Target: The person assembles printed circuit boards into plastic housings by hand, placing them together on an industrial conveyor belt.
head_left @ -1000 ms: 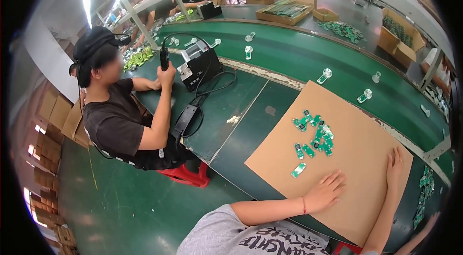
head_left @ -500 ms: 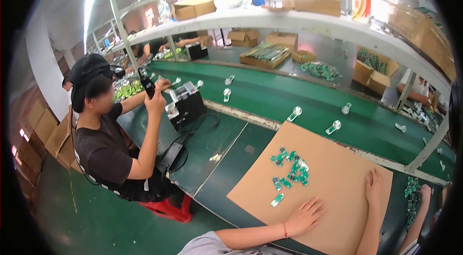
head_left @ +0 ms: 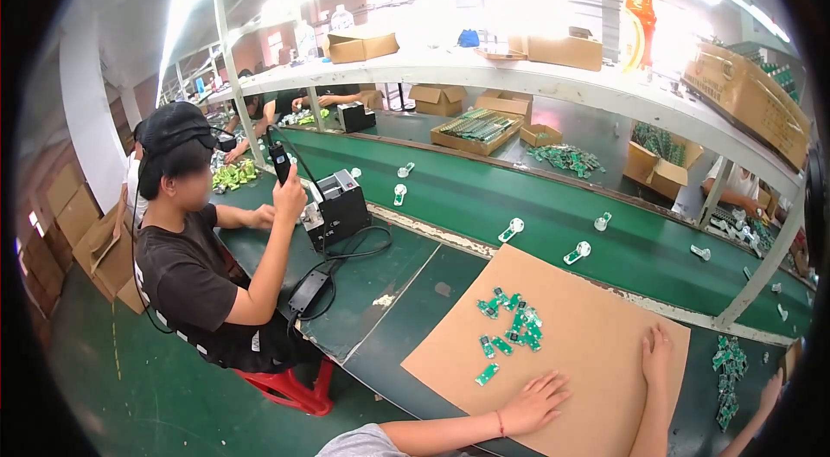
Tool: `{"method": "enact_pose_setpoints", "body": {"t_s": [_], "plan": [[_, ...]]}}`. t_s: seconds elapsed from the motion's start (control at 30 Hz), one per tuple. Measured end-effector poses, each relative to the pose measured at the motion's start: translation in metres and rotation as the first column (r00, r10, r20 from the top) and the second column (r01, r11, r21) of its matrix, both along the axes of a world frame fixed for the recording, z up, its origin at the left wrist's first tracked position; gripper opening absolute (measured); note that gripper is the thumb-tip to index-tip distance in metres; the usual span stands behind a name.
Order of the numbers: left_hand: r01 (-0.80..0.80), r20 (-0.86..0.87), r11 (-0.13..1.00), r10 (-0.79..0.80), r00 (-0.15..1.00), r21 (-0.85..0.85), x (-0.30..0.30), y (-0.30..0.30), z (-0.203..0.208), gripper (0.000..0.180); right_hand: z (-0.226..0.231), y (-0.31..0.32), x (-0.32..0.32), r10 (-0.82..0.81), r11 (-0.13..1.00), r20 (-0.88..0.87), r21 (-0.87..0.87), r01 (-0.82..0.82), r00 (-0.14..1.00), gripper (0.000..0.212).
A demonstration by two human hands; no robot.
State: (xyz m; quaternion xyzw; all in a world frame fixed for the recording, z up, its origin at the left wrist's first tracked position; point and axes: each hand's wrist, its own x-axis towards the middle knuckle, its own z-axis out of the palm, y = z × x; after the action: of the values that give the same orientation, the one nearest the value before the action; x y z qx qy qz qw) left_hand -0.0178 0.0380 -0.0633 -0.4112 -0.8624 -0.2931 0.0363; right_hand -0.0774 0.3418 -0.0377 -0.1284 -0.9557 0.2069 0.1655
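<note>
My left hand lies flat and open on a brown cardboard sheet, fingers spread a little, holding nothing. Farther right on the same sheet rests my right hand, also open and empty, fingers stretched toward the far edge. Several small green circuit boards sit in a loose cluster on the left part of the sheet. One single board lies nearest my left hand, apart from the fingers. Neither hand touches a board.
Beyond the sheet runs a green conveyor belt carrying several white-and-green pieces. A co-worker at left holds a black handheld device beside a black machine. At right, another person's hand is near a board pile. A shelf spans above.
My view has tilted up slightly; my hands stay on the sheet. The left co-worker's hand has drawn back from the belt. Belt pieces have shifted slightly left. The hand at right has moved nearer me.
</note>
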Motion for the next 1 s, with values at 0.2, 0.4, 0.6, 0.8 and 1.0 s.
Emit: {"method": "enact_pose_setpoints", "body": {"t_s": [0.2,0.4,0.6,0.8,1.0], "plan": [[0.031,-0.03,1.0,-0.031,0.999,-0.007,-0.005,0.012,0.002,0.043,-0.008,0.018,0.0,0.02,0.998,-0.101,0.066,-0.013,0.995,0.035],[-0.012,-0.013,0.999,0.011,1.0,-0.049,-0.007,-0.002,0.006,0.043,-0.023,0.011,-0.017,0.05,0.984,-0.149,0.179,-0.022,0.988,0.034],[0.0,-0.043,1.0,0.0,0.999,-0.021,-0.005,-0.001,0.008,0.042,0.035,0.043,-0.022,0.268,0.942,0.433,0.069,-0.328,0.861,0.04],[0.003,-0.114,1.0,-0.004,0.994,-0.011,-0.005,0.004,0.012,0.039,0.254,0.098,-0.056,0.269,0.908,-0.49,0.416,-0.049,0.829,0.032],[0.076,-0.08,0.982,-0.09,0.993,-0.171,0.016,0.029,0.03,0.047,0.413,0.137,-0.058,0.112,0.884,-0.723,0.386,0.264,0.682,0.032]]}}
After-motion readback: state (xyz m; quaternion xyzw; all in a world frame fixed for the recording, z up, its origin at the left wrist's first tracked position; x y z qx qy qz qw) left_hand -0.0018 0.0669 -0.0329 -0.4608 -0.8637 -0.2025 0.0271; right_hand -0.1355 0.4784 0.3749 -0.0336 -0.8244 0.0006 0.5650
